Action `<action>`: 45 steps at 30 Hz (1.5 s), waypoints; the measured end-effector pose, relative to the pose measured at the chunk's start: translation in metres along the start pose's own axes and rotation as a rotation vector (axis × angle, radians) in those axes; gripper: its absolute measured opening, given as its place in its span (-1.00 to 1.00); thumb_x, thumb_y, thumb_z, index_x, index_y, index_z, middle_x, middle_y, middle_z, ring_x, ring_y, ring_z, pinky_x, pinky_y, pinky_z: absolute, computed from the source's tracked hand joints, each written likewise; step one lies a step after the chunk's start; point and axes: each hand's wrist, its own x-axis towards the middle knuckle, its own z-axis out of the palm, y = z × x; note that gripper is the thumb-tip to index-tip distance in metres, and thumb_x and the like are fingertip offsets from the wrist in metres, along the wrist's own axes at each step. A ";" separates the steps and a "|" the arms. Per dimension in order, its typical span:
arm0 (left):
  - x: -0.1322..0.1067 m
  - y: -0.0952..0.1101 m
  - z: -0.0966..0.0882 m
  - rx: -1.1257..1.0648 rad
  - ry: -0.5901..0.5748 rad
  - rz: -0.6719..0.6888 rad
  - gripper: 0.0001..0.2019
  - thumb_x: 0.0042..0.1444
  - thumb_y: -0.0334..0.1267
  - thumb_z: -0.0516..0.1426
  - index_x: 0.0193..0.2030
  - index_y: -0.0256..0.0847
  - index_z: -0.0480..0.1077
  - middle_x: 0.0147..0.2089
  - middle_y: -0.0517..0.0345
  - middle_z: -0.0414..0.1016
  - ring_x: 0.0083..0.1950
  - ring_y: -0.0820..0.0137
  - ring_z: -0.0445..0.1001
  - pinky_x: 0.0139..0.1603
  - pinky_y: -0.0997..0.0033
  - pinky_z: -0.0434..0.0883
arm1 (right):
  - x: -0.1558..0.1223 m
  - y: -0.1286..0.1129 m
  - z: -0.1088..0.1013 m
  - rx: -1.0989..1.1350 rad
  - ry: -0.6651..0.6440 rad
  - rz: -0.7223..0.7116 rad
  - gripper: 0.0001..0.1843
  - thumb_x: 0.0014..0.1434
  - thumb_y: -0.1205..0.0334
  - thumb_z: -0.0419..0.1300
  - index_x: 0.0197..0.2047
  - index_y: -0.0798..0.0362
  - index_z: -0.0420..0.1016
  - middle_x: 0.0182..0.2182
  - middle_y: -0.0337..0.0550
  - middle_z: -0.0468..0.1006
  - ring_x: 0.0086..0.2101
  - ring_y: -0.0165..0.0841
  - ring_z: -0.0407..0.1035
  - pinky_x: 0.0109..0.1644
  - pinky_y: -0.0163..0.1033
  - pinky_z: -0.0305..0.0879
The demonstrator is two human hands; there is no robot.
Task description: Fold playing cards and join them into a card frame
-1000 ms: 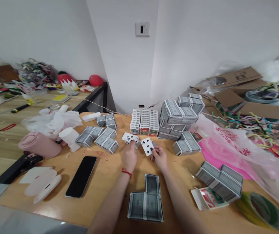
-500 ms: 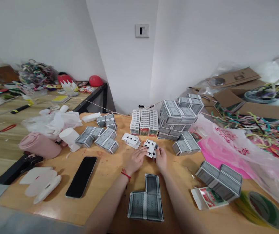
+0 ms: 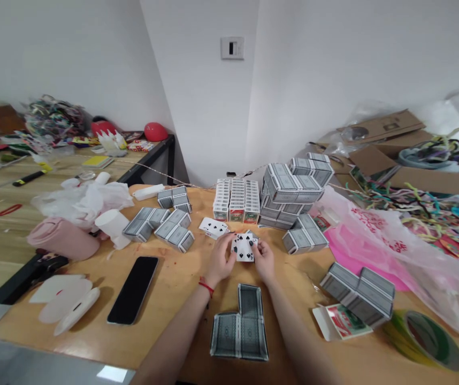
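Between my two hands are a few playing cards (image 3: pixel 244 249), face up with black spades showing. My left hand (image 3: pixel 222 260) pinches their left edge with thumb and fingers. On the other side, my right hand (image 3: pixel 264 260) grips the right edge, its thumb over the card face. A small pile of face-up cards (image 3: pixel 212 226) lies on the table just beyond my left hand. Below my wrists, between my forearms, rests an L-shaped block (image 3: pixel 239 332) covered in grey patterned card backs.
Stacked card blocks (image 3: pixel 289 187) and rows of card boxes (image 3: pixel 236 199) stand at the back. More card blocks (image 3: pixel 174 230) sit left. A phone (image 3: pixel 133 290) lies at the left, with green tape (image 3: pixel 434 340) and an opened card box (image 3: pixel 347 322) at the right.
The cards, earlier fanned and tilted between my hands, are now squared more upright. My left thumb has come onto the card's left edge. The view has shifted slightly.
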 end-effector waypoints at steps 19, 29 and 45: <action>0.016 -0.007 0.011 -0.548 -0.087 -0.723 -0.81 -0.04 -0.21 0.11 -0.53 -0.29 0.28 -0.63 0.27 0.32 -0.63 0.53 0.33 -0.61 0.55 0.30 | -0.001 0.007 -0.005 -0.181 -0.008 -0.038 -0.67 0.02 -0.03 0.06 -0.28 0.07 0.33 -0.40 -0.18 0.47 -0.41 -0.36 0.31 -0.37 -0.30 0.24; 0.014 -0.008 0.009 -0.560 -0.089 -0.706 -0.85 -0.05 -0.26 0.10 -0.43 -0.32 0.39 -0.50 0.20 0.44 -0.54 0.51 0.38 -0.53 0.52 0.36 | 0.000 0.012 -0.007 -0.174 -0.068 -0.009 -0.70 0.03 0.01 0.05 -0.25 0.05 0.32 -0.37 -0.16 0.48 -0.38 -0.33 0.36 -0.34 -0.27 0.30; 0.012 -0.014 0.010 -0.582 -0.113 -0.697 -0.86 -0.06 -0.29 0.11 -0.38 -0.32 0.42 -0.47 0.18 0.45 -0.53 0.52 0.38 -0.49 0.51 0.39 | -0.002 0.011 -0.007 -0.228 -0.102 0.015 -0.64 0.01 0.00 0.07 -0.20 0.07 0.35 -0.31 -0.13 0.52 -0.39 -0.33 0.39 -0.37 -0.28 0.31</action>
